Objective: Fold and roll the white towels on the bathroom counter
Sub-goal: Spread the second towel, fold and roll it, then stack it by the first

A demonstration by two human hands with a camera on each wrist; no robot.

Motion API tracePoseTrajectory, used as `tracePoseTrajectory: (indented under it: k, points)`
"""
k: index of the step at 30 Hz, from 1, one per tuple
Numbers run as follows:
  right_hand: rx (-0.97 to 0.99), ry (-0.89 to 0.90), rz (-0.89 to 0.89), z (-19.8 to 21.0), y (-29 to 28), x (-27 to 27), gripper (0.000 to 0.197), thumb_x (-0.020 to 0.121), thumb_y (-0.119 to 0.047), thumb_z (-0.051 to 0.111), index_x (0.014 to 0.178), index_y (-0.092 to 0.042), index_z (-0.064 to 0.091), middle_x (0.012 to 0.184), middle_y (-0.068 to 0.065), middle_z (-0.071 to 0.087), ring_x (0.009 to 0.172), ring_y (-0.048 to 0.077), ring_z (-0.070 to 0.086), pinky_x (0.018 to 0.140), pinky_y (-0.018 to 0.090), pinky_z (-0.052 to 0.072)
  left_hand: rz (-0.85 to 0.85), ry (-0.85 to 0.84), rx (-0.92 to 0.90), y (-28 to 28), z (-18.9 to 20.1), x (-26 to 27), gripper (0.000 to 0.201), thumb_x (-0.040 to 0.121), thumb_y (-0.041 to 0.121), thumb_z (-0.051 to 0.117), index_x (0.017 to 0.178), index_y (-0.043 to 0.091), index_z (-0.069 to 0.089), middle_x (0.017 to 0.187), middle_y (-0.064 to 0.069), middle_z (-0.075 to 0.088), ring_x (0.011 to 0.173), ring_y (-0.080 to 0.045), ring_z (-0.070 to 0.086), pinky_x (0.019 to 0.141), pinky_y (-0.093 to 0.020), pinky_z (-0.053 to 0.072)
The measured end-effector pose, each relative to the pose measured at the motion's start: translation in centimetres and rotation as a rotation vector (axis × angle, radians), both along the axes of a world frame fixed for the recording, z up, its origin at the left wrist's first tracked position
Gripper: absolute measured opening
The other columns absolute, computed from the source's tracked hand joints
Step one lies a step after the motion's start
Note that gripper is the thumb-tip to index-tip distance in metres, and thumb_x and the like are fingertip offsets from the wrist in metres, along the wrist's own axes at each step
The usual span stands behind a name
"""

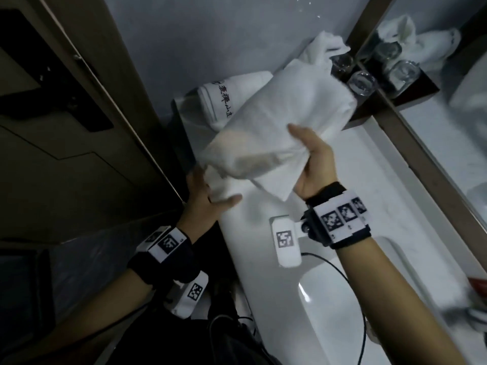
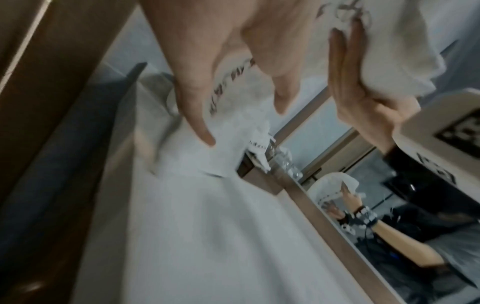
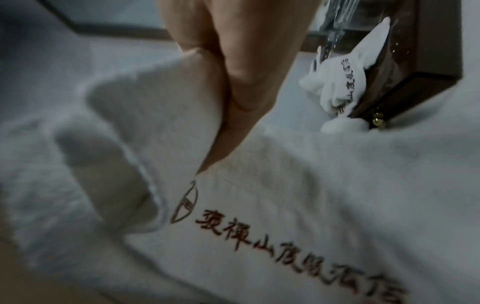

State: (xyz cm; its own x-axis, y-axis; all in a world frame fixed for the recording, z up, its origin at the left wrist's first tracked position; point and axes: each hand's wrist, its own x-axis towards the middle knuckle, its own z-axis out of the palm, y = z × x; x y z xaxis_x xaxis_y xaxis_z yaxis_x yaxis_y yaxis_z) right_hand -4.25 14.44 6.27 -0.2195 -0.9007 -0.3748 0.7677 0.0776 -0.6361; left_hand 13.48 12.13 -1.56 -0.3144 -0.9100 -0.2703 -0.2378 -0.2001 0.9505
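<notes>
My right hand (image 1: 308, 151) grips a bunched white towel (image 1: 279, 127) near its lower end and holds it up over the white counter (image 1: 350, 196). In the right wrist view the thumb (image 3: 233, 92) pinches a fold of the towel (image 3: 124, 133). My left hand (image 1: 213, 201) is just below the towel's hanging corner with fingers spread and straight, gripping nothing; the left wrist view shows the same spread left hand (image 2: 244, 123). A folded towel with dark lettering (image 1: 229, 104) lies on the counter by the wall. A crumpled towel (image 1: 321, 48) sits further back.
Upturned drinking glasses (image 1: 361, 83) stand on a dark tray (image 1: 369, 111) against the mirror (image 1: 448, 143) on the right. The sink basin (image 1: 332, 312) is near me. A dark door (image 1: 66, 114) and its frame close off the left.
</notes>
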Motion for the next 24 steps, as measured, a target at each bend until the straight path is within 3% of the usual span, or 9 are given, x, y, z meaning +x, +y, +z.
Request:
tracePoseTrajectory:
  k: [1,4,6,8,12,15,18,22,24]
  points:
    - [-0.017,0.004,-0.025,0.3,0.5,-0.8,0.02,0.083,-0.01,0.053,0.094,-0.005,0.069,0.087,0.014,0.07,0.087,0.029,0.068,0.085,0.044,0.055,0.087,0.06,-0.103,-0.7,0.7,-0.2,0.09,0.068,-0.005,0.075,0.14,0.011,0.025,0.146,-0.018,0.021,0.131,-0.027,0.038,0.107,-0.038,0.041]
    - [0.042,0.097,-0.071,-0.9,3.3,-2.7,0.023,0.083,-0.014,0.055,0.095,-0.008,0.073,0.094,0.009,0.073,0.092,0.026,0.069,0.075,0.034,0.057,0.119,0.032,-0.378,-2.8,1.8,0.2,0.071,0.074,-0.006,0.068,0.126,0.032,0.04,0.144,-0.019,0.02,0.133,-0.028,0.034,0.108,-0.036,0.04]
    - [0.179,0.154,-0.103,-3.5,5.5,-3.4,0.025,0.086,-0.01,0.053,0.106,-0.004,0.067,0.097,0.01,0.072,0.096,0.027,0.067,0.076,0.033,0.057,0.016,-0.105,-0.483,-3.5,1.0,0.6,0.054,0.078,-0.008,0.061,0.118,0.026,0.053,0.142,-0.018,0.022,0.133,-0.026,0.029,0.113,-0.023,0.029]
    - [0.342,0.232,-0.153,-6.8,7.7,-4.0,0.026,0.088,-0.003,0.051,0.113,-0.002,0.058,0.1,0.011,0.07,0.095,0.027,0.066,0.077,0.035,0.057,-0.168,-0.244,-0.501,-3.0,-0.7,0.6,0.042,0.079,-0.014,0.056,0.114,0.009,0.061,0.141,-0.021,0.026,0.128,-0.028,0.033,0.107,-0.01,0.027]
    - [0.713,0.398,-0.021,-11.3,11.7,-3.7,0.008,0.092,0.0,0.045,0.094,0.0,0.053,0.078,0.015,0.051,0.062,0.024,0.053,0.055,0.032,0.05,-0.572,-0.702,-0.439,0.6,-4.5,0.3,0.055,0.076,-0.004,0.052,0.129,0.007,0.048,0.151,-0.013,0.018,0.136,-0.031,0.024,0.113,-0.034,0.02]
    - [0.764,0.362,-0.025,-12.4,13.1,-2.7,0.023,0.093,0.003,0.041,0.071,-0.004,0.046,0.065,0.009,0.041,0.05,0.016,0.044,0.039,0.021,0.042,-0.748,-0.679,-0.486,4.6,-5.3,-0.9,0.08,0.069,0.009,0.059,0.142,0.016,0.026,0.154,-0.008,0.007,0.139,-0.03,0.012,0.116,-0.038,0.012]
    - [0.712,0.31,-0.039,-12.0,13.2,-1.2,0.023,0.094,0.003,0.039,0.074,-0.004,0.049,0.073,0.011,0.05,0.064,0.019,0.052,0.048,0.019,0.053,-0.913,-0.637,-0.592,8.4,-5.2,-3.0,0.091,0.071,0.013,0.06,0.146,0.019,0.009,0.155,-0.005,0.003,0.143,-0.02,0.0,0.117,-0.039,0.003]
    - [0.63,0.146,-0.004,-11.2,13.9,0.1,0.024,0.093,0.001,0.038,0.073,0.004,0.053,0.067,0.013,0.049,0.058,0.019,0.058,0.062,0.027,0.058,-0.862,-0.637,-0.644,10.2,-5.6,-4.5,0.059,0.091,0.018,0.045,0.144,0.017,0.02,0.153,-0.001,0.023,0.144,-0.015,0.013,0.117,-0.034,0.011]
    - [0.635,0.268,0.025,-11.3,14.3,-0.2,0.028,0.096,-0.015,0.045,0.092,0.01,0.057,0.086,0.022,0.062,0.076,0.024,0.067,0.074,0.031,0.059,-0.891,-0.623,-0.576,9.9,-6.3,-3.9,0.053,0.096,0.022,0.04,0.144,0.019,0.021,0.154,0.003,0.023,0.144,-0.011,0.014,0.117,-0.03,0.007]
